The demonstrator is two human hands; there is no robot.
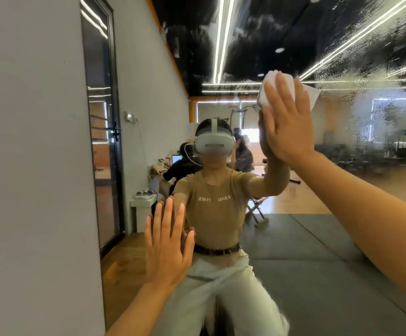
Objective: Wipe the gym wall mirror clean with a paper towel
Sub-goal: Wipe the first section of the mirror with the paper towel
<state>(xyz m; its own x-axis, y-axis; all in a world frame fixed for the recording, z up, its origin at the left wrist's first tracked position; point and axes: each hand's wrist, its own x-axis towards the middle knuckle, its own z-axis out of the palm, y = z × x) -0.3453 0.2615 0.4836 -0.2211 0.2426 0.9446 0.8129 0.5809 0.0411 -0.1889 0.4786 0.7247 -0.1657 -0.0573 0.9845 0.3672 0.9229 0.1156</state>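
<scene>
A gym room with a black glossy ceiling, white strip lights and dark floor mats shows reflected in the wall mirror [342, 57], which fills the view to the right of a grey wall [27, 141]. The glass is streaked and speckled with wet droplets across its upper right part. A folded white paper towel [266, 93] lies flat against the mirror high up, right of centre, its corners sticking out beyond the fingers. The right hand [288, 120] presses it to the glass with straight, spread fingers, palm flat, gripping nothing. Lower down and to the left, the left hand [168, 243] rests flat on the mirror, fingers straight and slightly fanned, holding nothing. Between the two hands the reflection shows the person in a tan T-shirt [214, 204], a dark belt and pale trousers, wearing a white headset [214, 143]. Behind that, seated people and a laptop [176, 158] appear near a dark-framed glass door [102, 132]
</scene>
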